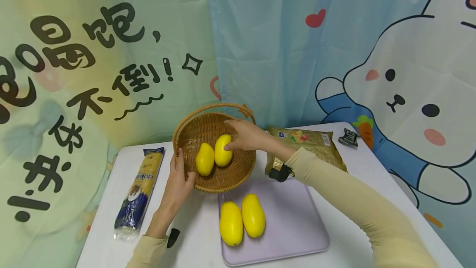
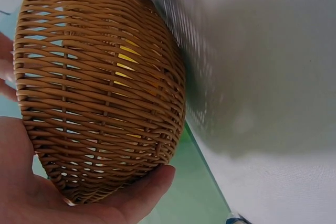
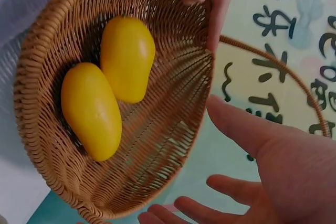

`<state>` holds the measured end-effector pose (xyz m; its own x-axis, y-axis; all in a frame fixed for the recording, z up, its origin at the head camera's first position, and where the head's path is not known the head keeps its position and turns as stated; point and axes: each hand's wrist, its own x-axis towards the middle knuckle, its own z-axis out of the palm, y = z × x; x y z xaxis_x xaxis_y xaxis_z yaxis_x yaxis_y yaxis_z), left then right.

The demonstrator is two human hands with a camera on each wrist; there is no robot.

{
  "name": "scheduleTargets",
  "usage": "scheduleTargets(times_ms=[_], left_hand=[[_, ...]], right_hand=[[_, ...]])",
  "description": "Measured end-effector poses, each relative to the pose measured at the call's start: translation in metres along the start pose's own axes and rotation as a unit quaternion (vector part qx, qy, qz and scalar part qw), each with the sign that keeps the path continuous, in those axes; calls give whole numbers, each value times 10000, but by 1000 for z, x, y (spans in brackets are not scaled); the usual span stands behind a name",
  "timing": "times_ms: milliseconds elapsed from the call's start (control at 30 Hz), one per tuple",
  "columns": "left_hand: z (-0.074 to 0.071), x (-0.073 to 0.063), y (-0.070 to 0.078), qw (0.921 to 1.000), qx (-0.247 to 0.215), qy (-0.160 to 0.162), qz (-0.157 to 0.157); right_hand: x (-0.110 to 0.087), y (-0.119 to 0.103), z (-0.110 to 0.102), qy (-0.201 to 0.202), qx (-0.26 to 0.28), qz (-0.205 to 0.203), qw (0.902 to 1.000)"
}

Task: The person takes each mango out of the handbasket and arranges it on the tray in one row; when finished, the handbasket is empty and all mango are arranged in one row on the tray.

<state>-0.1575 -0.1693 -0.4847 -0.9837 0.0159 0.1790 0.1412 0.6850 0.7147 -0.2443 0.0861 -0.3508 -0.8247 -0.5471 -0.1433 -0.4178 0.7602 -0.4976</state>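
A brown wicker basket (image 1: 238,177) with an arched handle leans tilted above the table, its mouth facing me. Inside lie two yellow mangoes (image 1: 205,159) (image 3: 90,111), side by side. My left hand (image 1: 178,187) grips the basket's left side; in the left wrist view its fingers (image 2: 149,195) curve round the woven wall. Over the basket's right side reaches my right hand (image 1: 247,133). In the right wrist view that hand (image 3: 278,166) has its fingers spread, with the thumb by the rim and no mango in its grasp. Two more mangoes (image 1: 231,223) (image 1: 253,216) lie on a lilac tray (image 1: 290,218).
Left of the basket, a long blue-and-gold packet (image 1: 139,193) lies on the white table (image 1: 193,235). Behind the right forearm is a gold bag (image 1: 320,148), with a small black packet (image 1: 348,137) farther right. A printed curtain (image 1: 253,53) hangs behind the table.
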Motion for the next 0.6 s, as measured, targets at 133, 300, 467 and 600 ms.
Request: scheduleTargets(times_ms=[133,300,467,600], left_hand=[[0,1,1,10000,30,-17,-8],[0,1,2,10000,9,-24,-42],[1,0,2,9999,73,-6,-102],[1,0,2,9999,84,19,-96]], right_hand=[[18,2,4,-378,-94,269,9989],[38,8,17,-577,-121,561,9967],[48,15,36,-781,17,734,9942],[51,16,47,-725,48,776,9943]])
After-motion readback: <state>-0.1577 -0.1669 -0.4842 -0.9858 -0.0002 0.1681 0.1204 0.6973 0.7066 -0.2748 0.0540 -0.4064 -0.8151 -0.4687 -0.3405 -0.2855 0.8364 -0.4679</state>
